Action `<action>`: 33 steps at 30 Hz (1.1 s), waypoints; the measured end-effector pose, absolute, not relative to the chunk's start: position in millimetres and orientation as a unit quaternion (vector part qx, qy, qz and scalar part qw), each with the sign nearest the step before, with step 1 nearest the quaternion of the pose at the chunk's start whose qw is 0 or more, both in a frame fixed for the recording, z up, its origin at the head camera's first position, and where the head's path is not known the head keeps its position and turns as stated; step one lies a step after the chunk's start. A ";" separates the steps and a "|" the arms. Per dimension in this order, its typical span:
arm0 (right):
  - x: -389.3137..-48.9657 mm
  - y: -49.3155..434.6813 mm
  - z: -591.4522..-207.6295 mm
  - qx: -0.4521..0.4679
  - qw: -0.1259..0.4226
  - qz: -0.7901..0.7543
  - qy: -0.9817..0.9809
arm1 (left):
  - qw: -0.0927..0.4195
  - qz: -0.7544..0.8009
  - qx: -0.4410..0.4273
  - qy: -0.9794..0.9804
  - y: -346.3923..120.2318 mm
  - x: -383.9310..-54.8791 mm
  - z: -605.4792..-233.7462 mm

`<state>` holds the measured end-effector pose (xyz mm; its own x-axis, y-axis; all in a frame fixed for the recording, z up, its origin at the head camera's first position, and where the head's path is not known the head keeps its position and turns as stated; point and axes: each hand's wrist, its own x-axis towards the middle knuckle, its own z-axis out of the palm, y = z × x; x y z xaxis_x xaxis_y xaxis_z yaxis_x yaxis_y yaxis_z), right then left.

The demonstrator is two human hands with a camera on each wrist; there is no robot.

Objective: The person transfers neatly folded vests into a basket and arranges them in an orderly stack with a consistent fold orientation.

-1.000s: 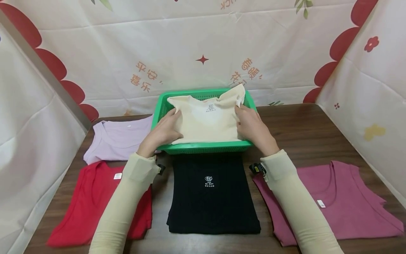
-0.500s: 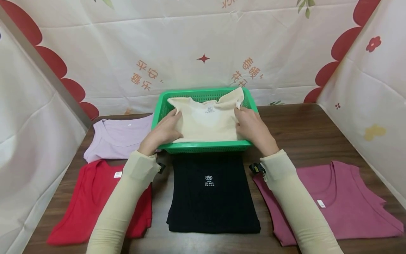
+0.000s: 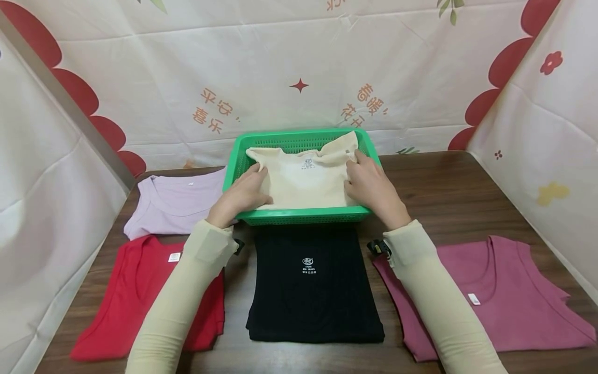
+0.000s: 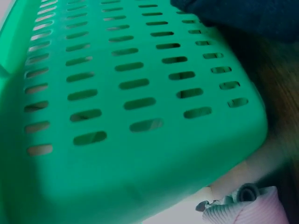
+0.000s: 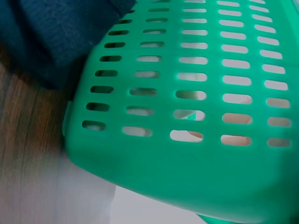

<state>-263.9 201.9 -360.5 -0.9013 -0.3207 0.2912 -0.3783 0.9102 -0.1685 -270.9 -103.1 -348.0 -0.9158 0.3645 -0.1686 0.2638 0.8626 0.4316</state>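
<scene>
I see basket [image 3: 303, 213] mid-table [image 3: 439, 195], toward the back, backdrop [image 3: 280, 47] behind. Inner shirt [image 3: 306, 184] inside, between left hand [image 3: 244, 193] and right hand [image 3: 375, 188]. Front shirt [image 3: 313, 301] before basket. Left side: far-left shirt [image 3: 179, 200] behind near-left shirt [image 3: 123, 296]. Right shirt [image 3: 514, 304] front right.

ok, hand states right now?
Left hand: closed, holding the left side of the cream shirt.
Right hand: closed, holding the right side of the same cream shirt.
</scene>
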 end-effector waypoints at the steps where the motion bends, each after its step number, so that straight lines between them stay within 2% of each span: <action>1: -264.0 201.9 -360.7 0.180 0.130 0.113 -0.969 | 0.125 0.205 0.159 0.958 -102.5 -271.0 -347.9; 11: -264.8 202.0 -361.8 0.191 0.148 0.141 -0.960 | 0.141 0.194 0.138 0.961 -98.3 -273.3 -350.3; 15: -262.7 200.8 -360.1 0.195 0.147 0.139 -0.960 | 0.122 0.183 0.132 0.967 -96.7 -272.0 -350.2; 23: -261.1 199.2 -355.6 0.199 0.094 0.115 -0.969 | 0.065 0.192 0.166 0.965 -96.2 -271.3 -350.1; 28: -258.8 199.6 -354.2 0.189 0.054 0.107 -0.975 | 0.090 0.191 0.183 0.960 -95.7 -271.5 -350.1; 33: -258.6 199.4 -354.8 0.185 0.040 0.101 -0.977 | 0.106 0.183 0.164 0.964 -95.7 -271.3 -350.6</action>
<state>-258.6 199.4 -354.8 -0.9288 -0.3525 0.1145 -0.3685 0.9117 -0.1818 -271.3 -95.7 -350.6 -0.9241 0.3538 -0.1441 0.2765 0.8798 0.3867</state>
